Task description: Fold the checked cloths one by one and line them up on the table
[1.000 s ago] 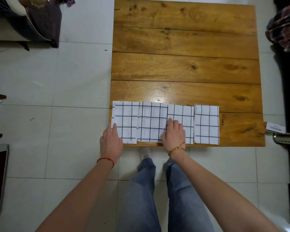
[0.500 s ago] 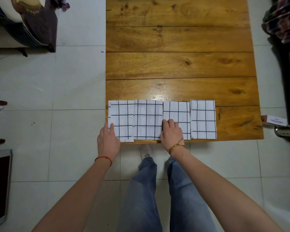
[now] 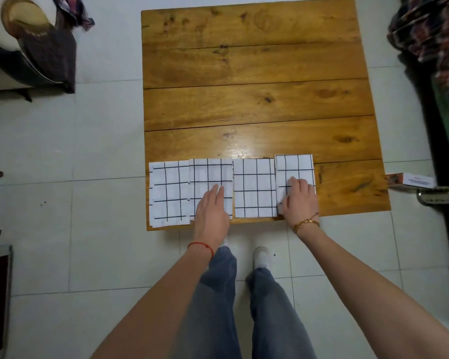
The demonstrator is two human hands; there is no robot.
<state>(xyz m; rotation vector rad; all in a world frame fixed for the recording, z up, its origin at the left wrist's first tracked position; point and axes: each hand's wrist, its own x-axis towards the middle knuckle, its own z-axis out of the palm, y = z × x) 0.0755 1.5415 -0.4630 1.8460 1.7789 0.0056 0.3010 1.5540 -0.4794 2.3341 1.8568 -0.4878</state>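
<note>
- 4 folded white cloths with black checks lie side by side along the near edge of the brown plank table.
- Left hand rests flat, fingers straight, on the 2nd cloth.
- Right hand presses the rightmost cloth, fingers slightly bent, gripping nothing.

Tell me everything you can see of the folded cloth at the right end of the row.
The rightmost cloth is white with a thin black grid, folded into an upright rectangle, lying flat near the wooden table's front edge. Its far edge sits slightly beyond its neighbours' edges. Its left edge meets or slightly overlaps the next cloth. The right hand rests on its nearer half, fingers slightly bent, covering that part.
</note>
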